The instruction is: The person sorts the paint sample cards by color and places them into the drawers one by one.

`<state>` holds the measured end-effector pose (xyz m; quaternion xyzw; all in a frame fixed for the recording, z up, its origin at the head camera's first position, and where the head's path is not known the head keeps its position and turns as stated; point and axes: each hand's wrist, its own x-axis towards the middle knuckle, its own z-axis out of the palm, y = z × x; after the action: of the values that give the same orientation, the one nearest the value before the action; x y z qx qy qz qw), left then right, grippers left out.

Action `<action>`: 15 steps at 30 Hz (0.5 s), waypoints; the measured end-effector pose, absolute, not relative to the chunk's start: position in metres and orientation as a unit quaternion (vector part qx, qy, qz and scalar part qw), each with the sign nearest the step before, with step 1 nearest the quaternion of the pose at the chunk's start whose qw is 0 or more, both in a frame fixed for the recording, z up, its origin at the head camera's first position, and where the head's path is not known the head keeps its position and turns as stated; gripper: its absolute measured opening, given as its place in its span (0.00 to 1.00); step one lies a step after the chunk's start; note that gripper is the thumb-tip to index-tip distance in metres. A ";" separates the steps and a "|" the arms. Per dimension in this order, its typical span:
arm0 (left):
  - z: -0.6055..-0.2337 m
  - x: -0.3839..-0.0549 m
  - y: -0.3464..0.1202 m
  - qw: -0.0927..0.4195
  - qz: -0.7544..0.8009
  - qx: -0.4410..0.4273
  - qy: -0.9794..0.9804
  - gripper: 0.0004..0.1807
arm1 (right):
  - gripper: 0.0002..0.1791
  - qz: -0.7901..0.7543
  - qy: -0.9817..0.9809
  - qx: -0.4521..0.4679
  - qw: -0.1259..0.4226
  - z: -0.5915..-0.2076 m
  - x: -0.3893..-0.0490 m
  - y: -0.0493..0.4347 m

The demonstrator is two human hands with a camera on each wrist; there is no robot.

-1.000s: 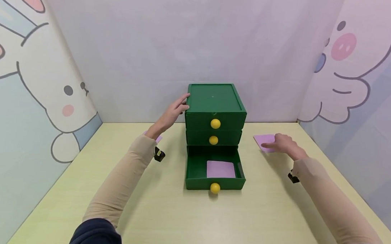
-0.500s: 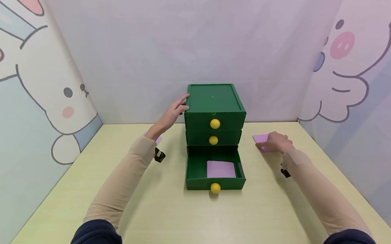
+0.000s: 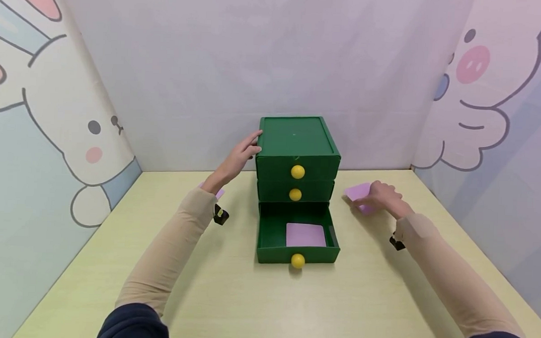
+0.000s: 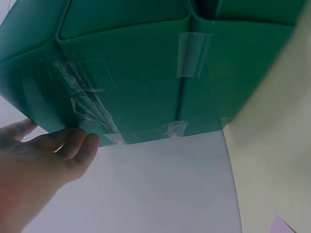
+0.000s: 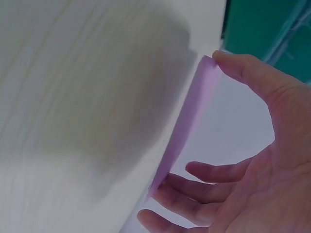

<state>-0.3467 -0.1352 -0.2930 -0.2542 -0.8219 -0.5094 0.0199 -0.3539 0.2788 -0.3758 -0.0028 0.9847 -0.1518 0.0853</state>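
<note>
A green drawer cabinet (image 3: 298,136) with yellow ball knobs stands at the back middle. Its lowest drawer (image 3: 272,233) is pulled out and holds a square sheet of purple paper (image 3: 305,235). My left hand (image 3: 234,163) rests its fingers against the cabinet's upper left side; in the left wrist view, the fingertips lie at that side's far edge. To the right of the cabinet, my right hand (image 3: 384,198) holds another sheet of purple paper (image 5: 192,114) by opposite edges, between thumb and fingers. That sheet bows and tilts close over the table, with its shadow beneath.
Partly hidden behind my left wrist, more purple paper (image 3: 220,193) lies on the pale wooden table (image 3: 230,297). Clear tape (image 4: 193,54) joins the cabinet's sections at the side. Fabric walls with cartoon animals close in the back and both sides.
My right hand has moved left over the purple paper, and its fingers have taken the sheet, which now tilts up from the table. My left hand has stayed at the cabinet.
</note>
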 end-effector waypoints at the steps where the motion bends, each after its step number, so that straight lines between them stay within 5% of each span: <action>1: -0.293 -0.347 -0.135 0.019 -0.509 -0.254 -0.822 0.33 | 0.38 -0.150 0.985 -0.009 0.080 -0.373 -0.351 0.277; 15: -0.276 -0.326 -0.130 0.000 -0.509 -0.249 -0.824 0.33 | 0.41 -0.138 0.981 -0.132 0.015 -0.341 -0.297 0.264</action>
<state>-0.3263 -0.1299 -0.2757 -0.2489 -0.8243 -0.5086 0.0004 -0.2970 0.2639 -0.3415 -0.1322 0.9815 -0.1379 0.0151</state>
